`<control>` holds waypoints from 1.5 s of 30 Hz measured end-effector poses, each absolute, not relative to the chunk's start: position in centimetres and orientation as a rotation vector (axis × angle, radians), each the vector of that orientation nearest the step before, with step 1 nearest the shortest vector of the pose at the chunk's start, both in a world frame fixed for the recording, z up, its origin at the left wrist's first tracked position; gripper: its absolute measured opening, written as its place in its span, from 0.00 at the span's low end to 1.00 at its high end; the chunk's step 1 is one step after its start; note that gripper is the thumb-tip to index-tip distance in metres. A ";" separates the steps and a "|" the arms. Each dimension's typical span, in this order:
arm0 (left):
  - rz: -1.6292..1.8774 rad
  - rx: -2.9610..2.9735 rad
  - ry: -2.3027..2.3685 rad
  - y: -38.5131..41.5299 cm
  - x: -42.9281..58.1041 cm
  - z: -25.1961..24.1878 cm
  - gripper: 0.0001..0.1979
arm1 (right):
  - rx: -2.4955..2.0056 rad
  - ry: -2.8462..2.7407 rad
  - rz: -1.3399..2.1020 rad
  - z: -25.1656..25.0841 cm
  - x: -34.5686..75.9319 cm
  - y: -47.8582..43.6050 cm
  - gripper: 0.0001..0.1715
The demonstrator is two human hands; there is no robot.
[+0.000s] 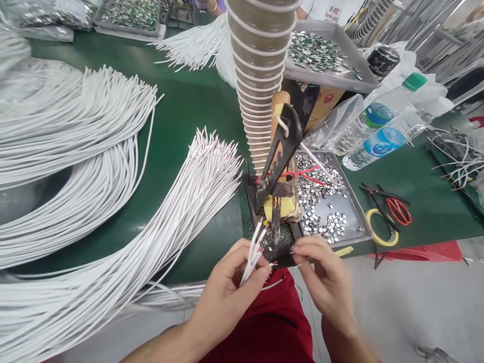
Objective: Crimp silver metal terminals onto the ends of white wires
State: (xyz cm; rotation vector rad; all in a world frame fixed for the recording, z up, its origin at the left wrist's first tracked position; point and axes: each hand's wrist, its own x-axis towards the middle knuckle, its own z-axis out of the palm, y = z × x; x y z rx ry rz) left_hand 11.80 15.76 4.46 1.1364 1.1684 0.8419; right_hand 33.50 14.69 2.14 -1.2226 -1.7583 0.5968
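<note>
Hold the white wires (251, 260) snugly in left fingers (247, 295), steadying right fingers (314, 248), pinched narrow, beside the soldering iron (276, 222).

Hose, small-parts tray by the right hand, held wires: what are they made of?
Ribbed hose: flexible plastic, likely; translucent brown wall, white spiral ribs.
Tray: metal or plastic, can't tell; smooth grey, soft sheen.
Held wires: probably plastic-jacketed, smooth white; reddish tips, cores unclear.

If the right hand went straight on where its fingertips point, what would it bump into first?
Probably the lower end of the metal rod, just left of the right hand; depth is unclear, so the black base might come first.
</note>
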 end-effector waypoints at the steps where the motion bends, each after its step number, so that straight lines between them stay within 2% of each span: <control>1: 0.856 1.126 1.155 15.9 11.9 4.5 0.07 | -1.210 -1.774 0.602 2.2 33.0 14.6 0.16; 9: 0.831 0.964 1.048 15.8 12.2 4.3 0.07 | -1.138 -1.817 0.577 2.4 31.7 14.6 0.16; 16: 0.851 0.918 1.051 16.5 12.4 4.4 0.06 | -1.178 -1.829 0.406 2.2 31.7 14.1 0.19; 21: 0.864 0.885 1.067 17.1 12.4 4.4 0.06 | -1.188 -1.847 0.295 1.5 31.3 14.1 0.16; 27: 0.897 0.841 1.049 17.3 12.3 4.7 0.07 | -1.168 -1.867 0.187 1.4 31.1 14.3 0.16; 40: 0.900 0.994 1.113 16.9 12.5 4.9 0.05 | -1.127 -1.923 0.104 1.8 30.7 14.5 0.18; 45: 0.902 1.035 1.121 16.4 12.4 4.6 0.06 | -1.147 -1.892 0.260 2.1 30.9 14.3 0.18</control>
